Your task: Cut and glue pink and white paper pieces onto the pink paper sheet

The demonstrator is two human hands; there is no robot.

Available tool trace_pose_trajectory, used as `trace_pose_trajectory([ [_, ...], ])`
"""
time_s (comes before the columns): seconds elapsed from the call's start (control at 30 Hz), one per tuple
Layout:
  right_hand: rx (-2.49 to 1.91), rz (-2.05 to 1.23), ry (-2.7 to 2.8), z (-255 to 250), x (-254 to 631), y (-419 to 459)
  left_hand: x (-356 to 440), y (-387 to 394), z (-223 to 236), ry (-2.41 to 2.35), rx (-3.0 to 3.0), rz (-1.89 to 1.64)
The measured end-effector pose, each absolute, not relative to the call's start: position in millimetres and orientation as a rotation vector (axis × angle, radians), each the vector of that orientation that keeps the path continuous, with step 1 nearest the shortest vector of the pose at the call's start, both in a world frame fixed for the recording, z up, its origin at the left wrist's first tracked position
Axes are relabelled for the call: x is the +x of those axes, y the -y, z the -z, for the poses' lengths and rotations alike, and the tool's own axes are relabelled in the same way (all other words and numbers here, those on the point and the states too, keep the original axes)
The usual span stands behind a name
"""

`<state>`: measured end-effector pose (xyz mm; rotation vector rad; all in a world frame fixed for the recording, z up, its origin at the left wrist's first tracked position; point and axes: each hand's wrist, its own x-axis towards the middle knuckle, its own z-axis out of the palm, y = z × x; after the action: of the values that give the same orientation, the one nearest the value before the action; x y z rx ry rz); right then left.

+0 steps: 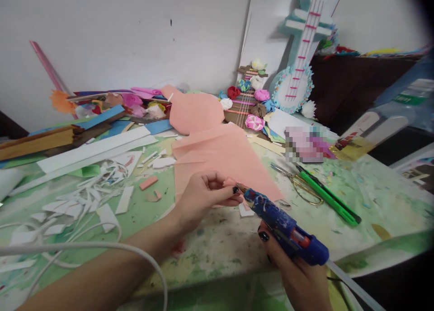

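From where I stand, L hand (212, 191) pinches a small pink piece (230, 181) btwn thumb & fingers; R hand (294, 270) is wrapped round a blue glue gun (271, 210), nozzle right at the piece; both above the messy table (217, 256), lg pink paper (220, 157) just beyond; scissors (298, 182) & green cutter (330, 197) nr its R side.

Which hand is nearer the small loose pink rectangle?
Left. The left hand is right of the pink rectangle; the right hand, holding the glue gun, is farther right.
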<state>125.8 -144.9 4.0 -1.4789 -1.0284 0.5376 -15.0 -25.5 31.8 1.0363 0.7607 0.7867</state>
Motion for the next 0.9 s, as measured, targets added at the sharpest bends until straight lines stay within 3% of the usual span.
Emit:
trace_pose_trajectory([
  [0.9,-1.515,-0.482,1.01,-3.3,125.8,144.0,-15.7,24.7,-31.8,-0.784,1.077,-0.787],
])
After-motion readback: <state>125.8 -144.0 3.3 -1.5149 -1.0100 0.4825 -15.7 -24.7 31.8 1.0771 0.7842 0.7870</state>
